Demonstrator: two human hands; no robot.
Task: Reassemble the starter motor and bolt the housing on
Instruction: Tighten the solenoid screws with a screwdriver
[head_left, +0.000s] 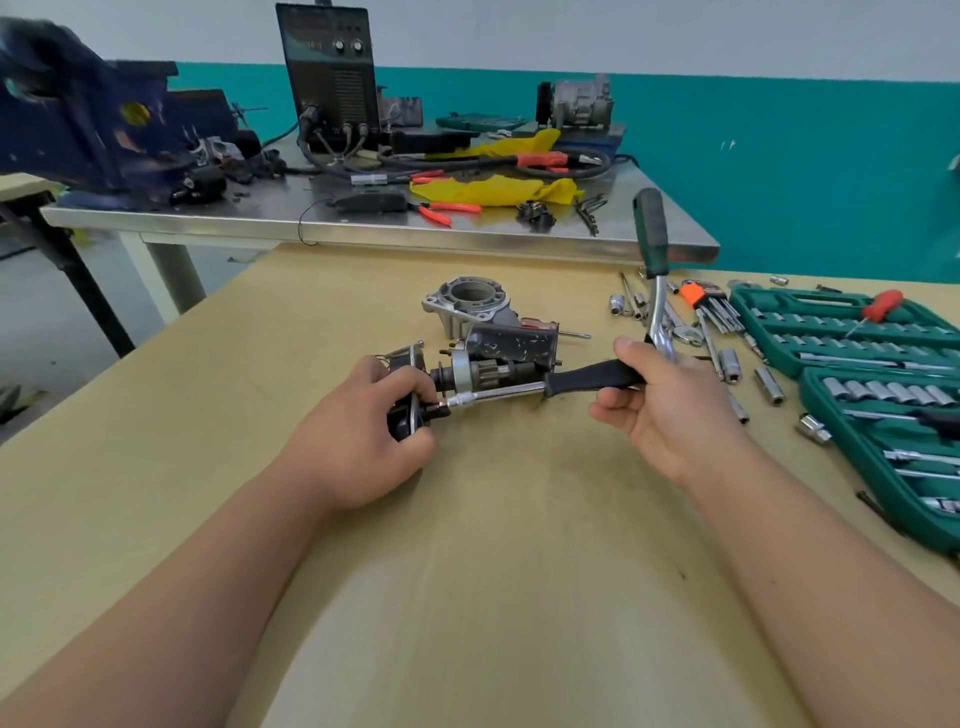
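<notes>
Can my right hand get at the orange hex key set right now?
Probably not yet. The way to the hex key set just beyond looks free, but the right hand is full: it grips the nut driver and seems to hold the ratchet too.

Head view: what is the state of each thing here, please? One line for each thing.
Starter motor, on its side, housing off.
Housing, loose behind the motor.
Driver, level, tip at the motor's black end.
Ratchet, handle pointing up.
Left hand, grips the motor's black end.
Right hand, holds the driver and the ratchet.
Tool case, open.
</notes>
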